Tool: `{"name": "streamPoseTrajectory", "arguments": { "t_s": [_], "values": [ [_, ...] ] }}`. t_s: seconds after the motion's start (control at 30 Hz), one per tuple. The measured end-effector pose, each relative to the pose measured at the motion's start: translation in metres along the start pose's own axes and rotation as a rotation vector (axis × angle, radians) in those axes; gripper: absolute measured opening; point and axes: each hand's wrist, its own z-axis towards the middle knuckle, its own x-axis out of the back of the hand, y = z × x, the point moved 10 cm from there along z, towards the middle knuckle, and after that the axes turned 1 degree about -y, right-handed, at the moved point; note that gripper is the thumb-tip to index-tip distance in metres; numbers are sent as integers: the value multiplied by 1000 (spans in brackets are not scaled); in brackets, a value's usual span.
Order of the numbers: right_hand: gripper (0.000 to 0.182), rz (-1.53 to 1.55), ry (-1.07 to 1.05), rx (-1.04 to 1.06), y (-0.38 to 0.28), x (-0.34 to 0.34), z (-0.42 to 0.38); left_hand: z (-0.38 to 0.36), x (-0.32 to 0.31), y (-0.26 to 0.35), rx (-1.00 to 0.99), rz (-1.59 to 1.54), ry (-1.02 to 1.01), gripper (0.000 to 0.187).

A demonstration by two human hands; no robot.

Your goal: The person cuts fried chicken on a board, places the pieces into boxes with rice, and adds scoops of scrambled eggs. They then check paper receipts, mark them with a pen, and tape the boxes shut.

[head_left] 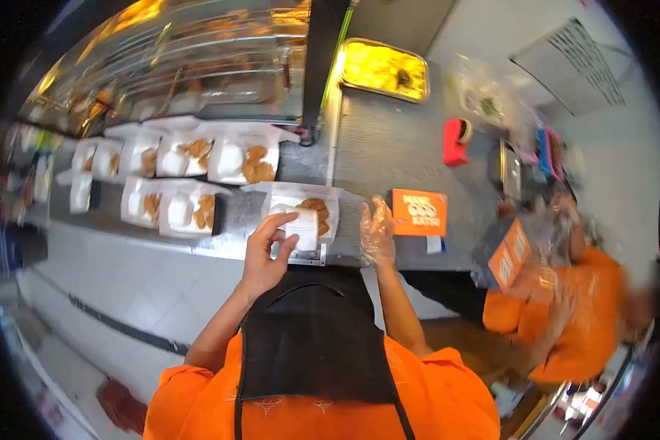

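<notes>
My bare left hand (264,257) pinches a small white packet (303,230) with faint print between thumb and fingers. It is over the near side of an open white takeaway box (290,193), partly covering it. Brown fried pieces (315,210) lie in that box, with something white beside them. My right hand (378,238), in a clear plastic glove, is raised just right of the box, fingers stretched out and holding nothing. Close to its right side lies a closed orange box (419,213) with white lettering.
Several open boxes (243,150) with fried pieces and white portions line the counter on the left. A glass display case (176,73) stands behind them. Further back are a yellow-filled tray (385,70) and a red tape dispenser (456,142). At right, a co-worker (557,315) handles a bagged orange box (510,254).
</notes>
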Motion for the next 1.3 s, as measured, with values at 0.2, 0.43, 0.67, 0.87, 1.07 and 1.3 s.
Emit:
{"name": "streamPoseTrajectory", "arguments": {
  "t_s": [0.2,0.43,0.67,0.87,1.07,1.3],
  "values": [
    [55,-92,-560,47,-30,-66,11,-11,-47,82,-77,103,77,58],
    [36,-206,-612,155,-3,-35,30,-22,-78,114,-77,84,202,61],
    [28,-377,-459,108,46,9,45,-6,-96,132,-133,28,172,64],
    [23,-390,-352,134,94,-10,65,17,-100,144,-197,9,127,66],
    [26,-2,-306,-5,-2,116,73,36,-96,148,-220,16,128,64],
    [13,825,-437,-112,-32,141,77,65,-110,147,-200,-24,70,64]
  ]
}}
